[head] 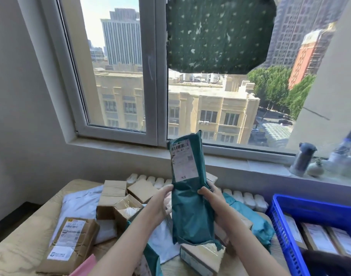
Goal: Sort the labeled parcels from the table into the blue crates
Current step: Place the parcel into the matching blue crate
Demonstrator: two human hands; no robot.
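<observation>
Green parcel [188, 198], label up, upright: left hand [160, 204] and right hand [212, 198] both grasp its sides above the table [21, 242]; blue crate [280, 222] at right

Bright daylight through the window [190, 76]; wide-angle bending, soft edges.

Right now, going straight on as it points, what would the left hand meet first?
The teal parcel: fingertips of the left hand hold its left edge, with nothing between. Past it, probably the right hand, though depth is unclear.
</observation>
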